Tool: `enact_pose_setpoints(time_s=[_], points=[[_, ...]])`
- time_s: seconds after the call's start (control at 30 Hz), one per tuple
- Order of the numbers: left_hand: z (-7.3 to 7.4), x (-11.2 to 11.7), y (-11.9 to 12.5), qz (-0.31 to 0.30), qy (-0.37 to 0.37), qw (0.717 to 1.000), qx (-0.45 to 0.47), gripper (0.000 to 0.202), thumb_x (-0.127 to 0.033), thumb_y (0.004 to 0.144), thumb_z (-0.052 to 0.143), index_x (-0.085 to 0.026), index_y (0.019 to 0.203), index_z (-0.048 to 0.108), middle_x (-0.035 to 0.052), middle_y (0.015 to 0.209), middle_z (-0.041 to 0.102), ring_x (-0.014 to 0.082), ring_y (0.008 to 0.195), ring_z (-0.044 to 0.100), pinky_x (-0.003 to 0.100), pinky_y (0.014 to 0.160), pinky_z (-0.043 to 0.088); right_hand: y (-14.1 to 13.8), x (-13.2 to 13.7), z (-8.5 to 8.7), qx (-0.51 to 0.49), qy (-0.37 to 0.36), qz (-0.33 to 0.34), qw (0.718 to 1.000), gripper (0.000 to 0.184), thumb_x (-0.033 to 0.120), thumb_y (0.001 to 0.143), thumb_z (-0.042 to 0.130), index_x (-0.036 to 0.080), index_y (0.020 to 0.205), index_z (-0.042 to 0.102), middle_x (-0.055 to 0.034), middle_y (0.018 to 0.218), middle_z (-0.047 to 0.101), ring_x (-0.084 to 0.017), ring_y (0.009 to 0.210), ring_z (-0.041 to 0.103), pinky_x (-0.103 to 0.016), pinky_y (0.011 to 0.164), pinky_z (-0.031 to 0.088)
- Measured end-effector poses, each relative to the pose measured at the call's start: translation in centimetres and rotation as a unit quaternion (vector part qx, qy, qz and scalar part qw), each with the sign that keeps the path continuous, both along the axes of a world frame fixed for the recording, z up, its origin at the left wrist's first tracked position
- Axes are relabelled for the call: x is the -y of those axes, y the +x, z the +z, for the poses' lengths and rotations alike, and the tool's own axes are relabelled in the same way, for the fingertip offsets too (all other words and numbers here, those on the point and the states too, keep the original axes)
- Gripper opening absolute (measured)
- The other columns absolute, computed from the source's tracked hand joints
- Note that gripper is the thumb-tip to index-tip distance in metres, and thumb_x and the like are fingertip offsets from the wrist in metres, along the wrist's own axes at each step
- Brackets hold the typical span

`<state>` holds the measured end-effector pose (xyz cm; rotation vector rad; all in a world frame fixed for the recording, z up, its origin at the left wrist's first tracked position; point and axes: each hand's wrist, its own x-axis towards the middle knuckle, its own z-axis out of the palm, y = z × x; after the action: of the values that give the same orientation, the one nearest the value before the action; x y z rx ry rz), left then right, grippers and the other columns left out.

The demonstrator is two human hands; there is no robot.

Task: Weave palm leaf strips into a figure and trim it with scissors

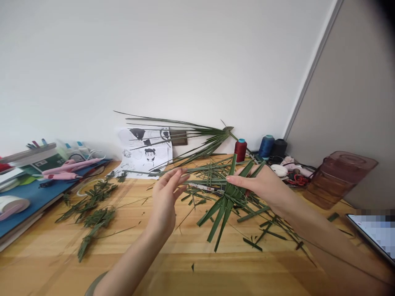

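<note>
Item: woven palm-leaf piece (233,192), green; location: raised over the desk (160,263), right of centre, above cut leaf strips (253,244).

Grip, right hand (247,181): closed, thumb laid across the upper part of the weave, fingers behind.
Grip, left hand (173,187): fingers loosely curled, well apart from the weave; whether a strip or thread lies between the fingertips cannot be told.

Risks (judged): weave could loosen or strips slide out of line, should the thumb's pressure ease; a blade could split if bent sharply; projecting ends could snag in the litter beneath.

Orientation: long axis slanting, far right to near left. Three narrow ends fan down toward the wearer and leftward; further ends project away, upright and to the right, past the thumb.
</note>
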<state>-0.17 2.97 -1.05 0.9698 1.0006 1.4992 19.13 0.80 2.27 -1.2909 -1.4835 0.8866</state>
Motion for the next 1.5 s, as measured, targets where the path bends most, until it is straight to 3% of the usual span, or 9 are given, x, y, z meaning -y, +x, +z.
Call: enact_pose_setpoints(time_s=[0.2, 0.4, 0.6, 0.8, 0.9, 0.97, 1.13, 1.3, 1.5], points=[[-0.7, -0.4, -0.4, 0.154, 0.087, 0.984, 0.011, 0.013, -0.01, 0.061, 0.053, -0.019, 0.07, 0.054, -0.0017, 0.078, 0.055, 0.0128, 0.082, 0.054, 0.024, 0.073, 0.042, 0.6, -1.2, -1.8, -0.229, -0.018, -0.11, 0.967, 0.02, 0.03, 0.058, 0.069, 0.018, 0.071, 0.059, 0.0011, 0.071, 0.06, -0.012, 0.059, 0.053, -0.021, 0.044, 0.038], [-1.1, 1.4, 1.1, -0.079, 0.009, 0.994, -0.073, 0.031, -0.038, 0.075, 0.043, -0.015, 0.062, 0.059, 0.0014, 0.052, 0.056, 0.0123, 0.052, 0.051, 0.024, 0.054, 0.04, 0.3, -2.1, -3.6, -0.35, -0.049, -0.172, 0.92, 0.02, 0.029, 0.059, 0.068, 0.018, 0.07, 0.056, 0.001, 0.067, 0.059, -0.01, 0.048, 0.051, -0.023, 0.045, 0.043], [-1.9, 2.6, 4.2, -0.2, -0.073, 0.977, -0.005, 0.046, -0.042, 0.06, 0.064, -0.019, 0.099, 0.058, 0.0104, 0.111, 0.057, 0.0241, 0.088, 0.057, 0.031, 0.07, 0.042, -2.4, -0.1, -3.3, -0.374, -0.009, -0.187, 0.909, 0.021, 0.032, 0.061, 0.067, 0.021, 0.074, 0.054, 0.0027, 0.072, 0.059, -0.014, 0.06, 0.055, -0.023, 0.046, 0.043], [-1.5, 3.0, 3.7, -0.121, -0.118, 0.982, 0.086, 0.034, -0.033, 0.065, 0.062, -0.017, 0.094, 0.06, 0.008, 0.099, 0.061, 0.0168, 0.084, 0.055, 0.026, 0.068, 0.042, -4.7, 1.7, -5.2, -0.35, -0.059, -0.053, 0.934, 0.016, 0.036, 0.072, 0.058, 0.02, 0.076, 0.059, 0.0006, 0.078, 0.06, -0.015, 0.076, 0.054, -0.023, 0.062, 0.045], [-0.9, 2.5, 2.7, -0.079, -0.126, 0.988, 0.046, 0.031, -0.032, 0.064, 0.063, -0.016, 0.09, 0.061, 0.0066, 0.093, 0.062, 0.0134, 0.073, 0.055, 0.023, 0.06, 0.042, -3.0, 1.2, -4.8, -0.316, -0.021, -0.099, 0.943, 0.024, 0.042, 0.075, 0.052, 0.022, 0.087, 0.056, -0.0007, 0.089, 0.058, -0.017, 0.086, 0.053, -0.028, 0.069, 0.044], [-0.4, 2.3, 2.6, -0.048, -0.112, 0.992, 0.016, 0.029, -0.031, 0.063, 0.064, -0.015, 0.087, 0.062, 0.0063, 0.089, 0.063, 0.0143, 0.073, 0.056, 0.022, 0.057, 0.042, -1.7, 0.6, -4.0, -0.198, 0.067, -0.151, 0.966, 0.022, 0.039, 0.072, 0.056, 0.023, 0.088, 0.055, -0.0001, 0.091, 0.057, -0.017, 0.091, 0.051, -0.029, 0.077, 0.041], [0.4, 2.7, 3.3, -0.036, -0.054, 0.997, -0.038, 0.017, -0.023, 0.059, 0.066, -0.013, 0.072, 0.063, 0.0044, 0.073, 0.063, 0.0159, 0.068, 0.056, 0.022, 0.054, 0.042, -2.2, -0.1, -2.0, 0.105, 0.13, -0.032, 0.985, 0.02, 0.035, 0.066, 0.062, 0.021, 0.08, 0.061, -0.0024, 0.087, 0.059, -0.02, 0.088, 0.051, -0.032, 0.078, 0.037], [-0.3, 2.4, 3.3, -0.07, -0.113, 0.991, -0.021, 0.021, -0.025, 0.054, 0.069, -0.013, 0.069, 0.063, 0.004, 0.071, 0.063, 0.0147, 0.064, 0.055, 0.023, 0.054, 0.043, -4.0, -0.7, -2.0, 0.0, 0.071, 0.048, 0.996, 0.012, 0.026, 0.069, 0.057, 0.018, 0.063, 0.064, -0.0006, 0.068, 0.061, -0.015, 0.068, 0.055, -0.027, 0.066, 0.04], [-1.7, 1.2, 2.7, -0.1, -0.178, 0.979, -0.01, 0.028, -0.03, 0.053, 0.068, -0.017, 0.077, 0.062, 0.0028, 0.075, 0.062, 0.0142, 0.066, 0.055, 0.023, 0.055, 0.042, -2.8, -2.1, -3.5, -0.058, -0.004, 0.023, 0.998, 0.029, 0.04, 0.071, 0.054, 0.013, 0.071, 0.062, -0.0037, 0.066, 0.064, -0.016, 0.063, 0.059, -0.027, 0.06, 0.045]])
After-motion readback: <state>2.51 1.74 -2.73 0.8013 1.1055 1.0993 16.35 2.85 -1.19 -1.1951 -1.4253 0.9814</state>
